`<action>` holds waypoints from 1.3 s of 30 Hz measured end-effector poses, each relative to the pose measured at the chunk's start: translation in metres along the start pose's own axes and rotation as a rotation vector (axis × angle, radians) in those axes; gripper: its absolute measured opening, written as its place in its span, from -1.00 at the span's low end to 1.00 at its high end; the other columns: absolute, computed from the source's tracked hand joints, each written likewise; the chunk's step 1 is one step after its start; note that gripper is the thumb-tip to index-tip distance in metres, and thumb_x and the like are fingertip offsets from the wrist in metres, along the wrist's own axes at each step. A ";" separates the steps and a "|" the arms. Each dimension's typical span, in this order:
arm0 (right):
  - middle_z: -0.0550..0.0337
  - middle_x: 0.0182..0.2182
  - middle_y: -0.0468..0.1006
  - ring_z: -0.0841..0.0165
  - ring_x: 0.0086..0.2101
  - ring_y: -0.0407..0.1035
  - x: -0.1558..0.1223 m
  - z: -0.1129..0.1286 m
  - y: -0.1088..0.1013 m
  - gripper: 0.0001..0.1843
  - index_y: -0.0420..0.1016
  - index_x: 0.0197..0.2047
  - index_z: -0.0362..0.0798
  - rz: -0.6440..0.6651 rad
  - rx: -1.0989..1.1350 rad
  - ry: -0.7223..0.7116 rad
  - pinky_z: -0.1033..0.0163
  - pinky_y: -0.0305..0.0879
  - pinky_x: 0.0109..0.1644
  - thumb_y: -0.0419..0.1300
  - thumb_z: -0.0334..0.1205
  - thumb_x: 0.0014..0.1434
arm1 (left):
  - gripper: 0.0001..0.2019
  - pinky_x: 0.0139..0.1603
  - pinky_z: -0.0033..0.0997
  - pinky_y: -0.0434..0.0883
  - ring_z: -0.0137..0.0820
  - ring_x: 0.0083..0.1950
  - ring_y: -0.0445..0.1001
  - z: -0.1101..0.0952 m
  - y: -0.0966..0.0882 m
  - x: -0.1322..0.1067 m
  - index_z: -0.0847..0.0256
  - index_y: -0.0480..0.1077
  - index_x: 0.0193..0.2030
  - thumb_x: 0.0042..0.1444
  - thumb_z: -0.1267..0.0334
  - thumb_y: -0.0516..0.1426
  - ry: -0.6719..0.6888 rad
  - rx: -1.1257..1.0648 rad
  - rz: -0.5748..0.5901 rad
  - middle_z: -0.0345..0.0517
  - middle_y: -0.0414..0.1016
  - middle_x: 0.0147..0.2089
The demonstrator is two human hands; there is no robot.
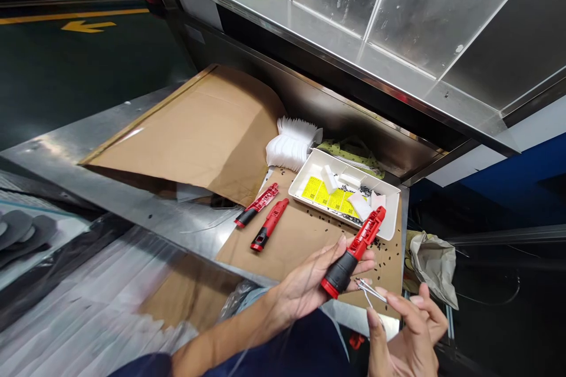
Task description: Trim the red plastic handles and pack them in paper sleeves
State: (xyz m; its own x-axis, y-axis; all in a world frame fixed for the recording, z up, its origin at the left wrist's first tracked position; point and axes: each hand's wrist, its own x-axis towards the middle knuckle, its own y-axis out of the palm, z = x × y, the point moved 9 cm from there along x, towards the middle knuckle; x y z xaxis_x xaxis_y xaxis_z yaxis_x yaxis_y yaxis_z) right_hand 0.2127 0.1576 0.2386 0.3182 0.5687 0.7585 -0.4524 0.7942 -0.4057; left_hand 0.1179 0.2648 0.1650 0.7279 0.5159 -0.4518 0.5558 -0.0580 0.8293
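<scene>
My left hand [300, 285], palm up, is closed around a red-and-black plastic tool housing [349, 260]. The housing tilts with its red, slotted end up and to the right and its black collar toward me. Between the thumb and fingers of my right hand [409, 330] is a pair of tweezers [374, 291]. Their tips are close to my left fingertips, just below the housing; any small part between them is too small to make out. On the bench lie two slimmer red-and-black housing halves, one showing its inside [257, 205] and one with its outside up [269, 225].
A white tray [305, 197] holds yellow labels, white blocks and small black parts. Tiny black pieces are scattered on the cardboard sheet [283, 262]. Stacked white foam sheets [289, 147] stand behind, beside a large cardboard box [198, 123]. A metal shelf [398, 79] overhangs the bench.
</scene>
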 end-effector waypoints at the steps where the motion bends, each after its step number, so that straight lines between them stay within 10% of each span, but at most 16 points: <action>1: 0.08 -0.38 0.59 0.04 -0.02 0.29 0.000 -0.004 -0.004 -0.71 0.57 -0.04 0.00 -0.031 0.014 0.017 -0.45 0.20 0.24 0.41 -0.25 0.15 | -0.67 0.08 -0.22 0.53 -0.11 0.17 0.58 0.000 -0.001 0.000 0.30 0.61 -0.05 0.19 0.07 0.33 -0.002 -0.002 -0.008 0.19 0.64 0.08; 5: 0.02 -0.20 0.61 0.07 -0.02 0.47 -0.004 -0.056 -0.006 -0.60 0.51 0.11 -0.08 -0.020 -0.033 0.234 -0.11 0.38 0.11 0.33 -0.13 0.25 | -0.68 -0.03 -0.27 0.59 -0.18 0.05 0.63 -0.001 -0.010 0.005 0.37 0.58 -0.03 0.29 0.11 0.24 -0.015 -0.033 -0.062 0.24 0.62 0.11; 11: 0.03 -0.30 0.65 0.10 -0.22 0.56 -0.077 -0.152 0.098 -0.81 0.58 -0.13 -0.03 0.796 -0.399 0.435 0.12 0.41 -0.17 0.24 -0.16 0.23 | -0.62 -0.17 -0.50 0.55 -0.40 -0.20 0.63 -0.022 -0.038 0.006 0.43 0.55 -0.02 0.47 0.19 -0.01 0.041 -0.045 -0.194 0.14 0.67 -0.14; 15: 0.01 -0.24 0.68 0.06 -0.11 0.56 -0.110 -0.162 0.134 -0.78 0.59 -0.15 -0.02 0.991 -0.516 0.425 0.11 0.39 -0.07 0.28 -0.35 0.10 | -0.75 -0.24 -0.56 0.52 -0.48 -0.38 0.55 -0.032 -0.087 -0.007 0.32 0.56 -0.03 0.42 0.25 0.07 0.083 0.082 -0.324 -0.13 0.62 -0.35; 22: 0.01 -0.01 0.61 0.20 0.00 0.49 -0.019 -0.189 0.157 -0.65 0.52 0.05 -0.04 0.920 -0.470 0.361 0.18 0.34 0.00 -0.04 -0.17 0.41 | -0.77 -0.30 -0.59 0.46 -0.45 -0.31 0.59 -0.006 -0.173 -0.001 0.07 0.59 -0.06 0.14 0.36 0.32 0.099 0.272 -0.327 -0.26 0.59 -0.37; 27: -0.18 0.04 0.58 0.03 0.15 0.32 0.030 -0.226 0.224 -0.65 0.50 0.05 -0.13 0.923 -0.553 0.342 0.04 0.22 0.13 0.23 -0.30 0.18 | -0.94 -0.40 -0.59 0.45 -0.42 -0.38 0.61 0.023 -0.178 0.010 0.15 0.56 -0.25 0.25 0.32 0.23 -0.001 0.065 -0.354 -0.17 0.64 -0.37; 30: -0.25 -0.01 0.58 -0.02 0.15 0.31 0.039 -0.229 0.238 -0.57 0.52 0.07 -0.19 0.915 -0.540 0.315 -0.04 0.13 0.20 0.27 -0.38 0.09 | -0.78 -0.39 -0.63 0.48 -0.46 -0.48 0.58 0.039 -0.170 0.013 0.20 0.51 -0.37 0.32 0.33 0.14 -0.103 -0.116 -0.360 -0.17 0.58 -0.48; 34: -0.17 0.15 0.45 0.10 0.12 0.38 0.039 -0.207 0.201 -0.44 0.28 0.39 -0.16 0.828 -0.428 0.267 0.03 0.24 0.17 -0.05 -0.22 0.38 | -0.70 -0.36 -0.66 0.52 -0.50 -0.51 0.56 0.045 -0.173 0.015 0.18 0.48 -0.34 0.40 0.28 0.03 -0.113 -0.201 -0.356 -0.19 0.55 -0.51; 39: 0.05 0.00 0.48 0.33 -0.12 0.53 -0.053 -0.127 0.163 -0.41 0.16 0.49 -0.01 0.913 -0.174 0.142 0.32 0.43 -0.11 -0.20 -0.09 0.50 | -0.68 -0.50 -0.74 0.45 -0.56 -0.59 0.48 0.054 -0.187 0.017 0.22 0.44 -0.35 0.42 0.19 0.04 -0.119 -0.241 -0.352 -0.15 0.54 -0.50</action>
State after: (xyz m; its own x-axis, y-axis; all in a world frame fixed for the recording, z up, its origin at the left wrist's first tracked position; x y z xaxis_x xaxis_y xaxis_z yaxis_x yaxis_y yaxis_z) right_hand 0.2279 0.2838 0.0676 0.0058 0.9990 0.0447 -0.4502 0.0425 -0.8919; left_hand 0.0480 0.2380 -0.0152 0.5598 0.3656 -0.7436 0.6791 0.3119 0.6645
